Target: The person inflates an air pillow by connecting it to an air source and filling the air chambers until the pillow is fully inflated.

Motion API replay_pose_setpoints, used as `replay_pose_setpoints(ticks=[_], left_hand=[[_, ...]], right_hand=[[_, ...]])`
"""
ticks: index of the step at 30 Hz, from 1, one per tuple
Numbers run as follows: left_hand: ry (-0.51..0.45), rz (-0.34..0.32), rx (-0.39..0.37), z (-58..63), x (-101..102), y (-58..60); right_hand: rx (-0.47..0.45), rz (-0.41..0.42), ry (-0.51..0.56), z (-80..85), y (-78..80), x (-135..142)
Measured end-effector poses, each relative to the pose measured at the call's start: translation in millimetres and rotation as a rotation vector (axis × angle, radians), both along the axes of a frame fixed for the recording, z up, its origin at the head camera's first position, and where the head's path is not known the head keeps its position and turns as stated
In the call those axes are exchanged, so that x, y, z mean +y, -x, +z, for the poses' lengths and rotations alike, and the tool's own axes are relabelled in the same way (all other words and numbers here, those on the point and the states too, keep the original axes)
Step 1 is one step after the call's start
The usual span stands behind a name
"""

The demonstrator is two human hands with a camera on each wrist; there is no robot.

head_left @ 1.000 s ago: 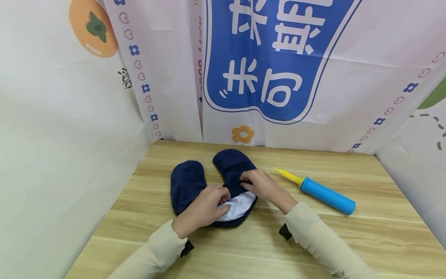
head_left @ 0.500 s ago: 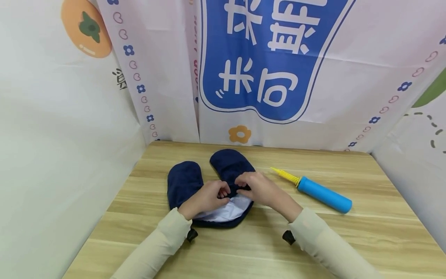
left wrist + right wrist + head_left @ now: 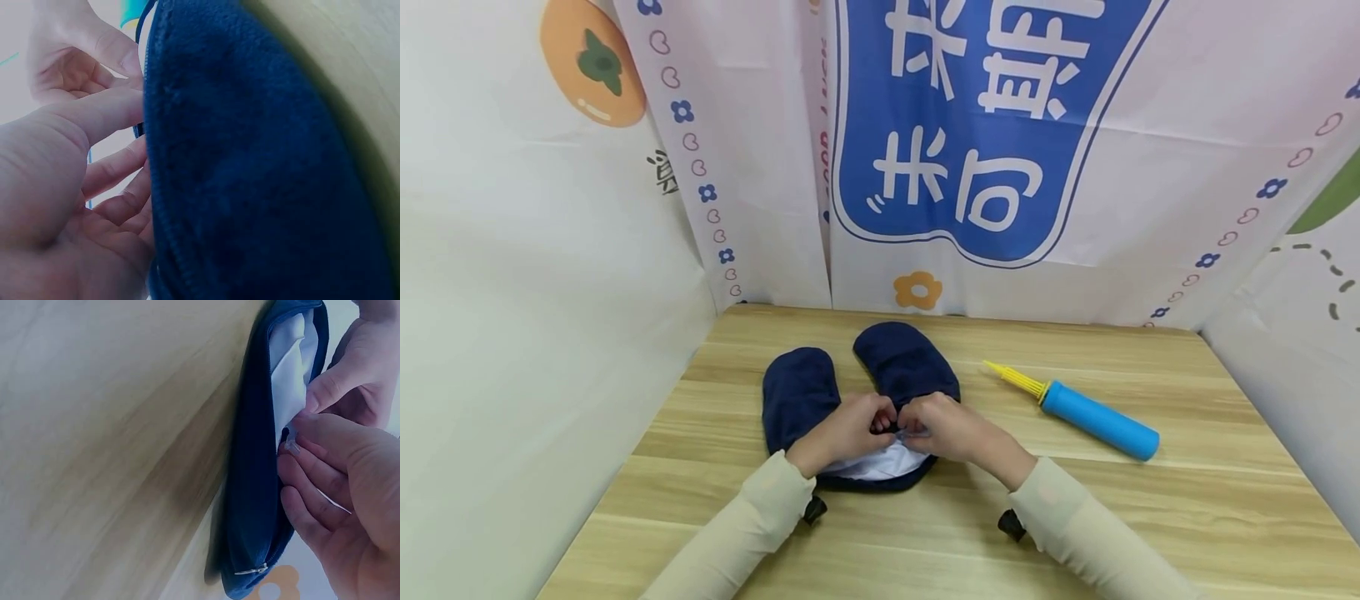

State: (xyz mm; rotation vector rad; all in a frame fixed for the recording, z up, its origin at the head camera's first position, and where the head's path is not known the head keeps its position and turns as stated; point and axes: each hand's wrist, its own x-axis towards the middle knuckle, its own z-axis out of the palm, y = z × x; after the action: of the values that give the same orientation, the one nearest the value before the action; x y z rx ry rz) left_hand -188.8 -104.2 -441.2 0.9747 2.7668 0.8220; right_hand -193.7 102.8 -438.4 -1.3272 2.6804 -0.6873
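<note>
A flat navy U-shaped pillow cover (image 3: 805, 387) lies on the wooden table (image 3: 1150, 517), its opening showing a white inner lining (image 3: 880, 462). My left hand (image 3: 850, 429) and right hand (image 3: 943, 429) meet fingertip to fingertip over that opening. In the right wrist view my right hand (image 3: 337, 487) pinches a small clear piece at the edge of the white lining (image 3: 289, 381), beside the navy cover (image 3: 250, 487). In the left wrist view my left hand (image 3: 75, 187) curls its fingers against the cover's zip edge (image 3: 250, 175), thumb stretched to it.
A blue hand pump (image 3: 1097, 419) with a yellow nozzle lies on the table to the right of the cover. A zip pull (image 3: 251, 571) hangs at the cover's far end. Printed fabric walls (image 3: 985, 167) close in the back and both sides.
My right hand slid from the cover's right lobe down to the opening. My left hand moved up off the white lining, and the two now touch.
</note>
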Motion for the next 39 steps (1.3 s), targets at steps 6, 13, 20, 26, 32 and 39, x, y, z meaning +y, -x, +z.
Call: replay_pose_setpoints(ticks=[6,13,20,26,32,39], left_hand=[[-0.003,0.001,-0.014,-0.8,-0.2,-2.5],[0.015,-0.024,-0.039,0.1,-3.3,-5.0],[0.0,-0.017,0.059,-0.9,0.0,-11.1],[0.023,0.059,0.128,-0.5,6.1,-19.5],[0.007,0.155,0.156,-0.9,10.1,-25.3],[-0.071,0.219,0.195,0.1,11.7,-31.3]], right_hand=[[-0.002,0.012,-0.055,-1.1,-1.9,-4.3],[0.029,0.022,-0.045,-6.3,-4.6,-6.4],[0.107,0.019,-0.019,-8.2,-6.4,-5.9],[0.143,-0.002,0.04,-1.8,-9.2,-4.1],[0.191,-0.004,0.075,5.2,-12.3,-4.5],[0.279,0.017,0.15,16.2,-15.0,-6.2]])
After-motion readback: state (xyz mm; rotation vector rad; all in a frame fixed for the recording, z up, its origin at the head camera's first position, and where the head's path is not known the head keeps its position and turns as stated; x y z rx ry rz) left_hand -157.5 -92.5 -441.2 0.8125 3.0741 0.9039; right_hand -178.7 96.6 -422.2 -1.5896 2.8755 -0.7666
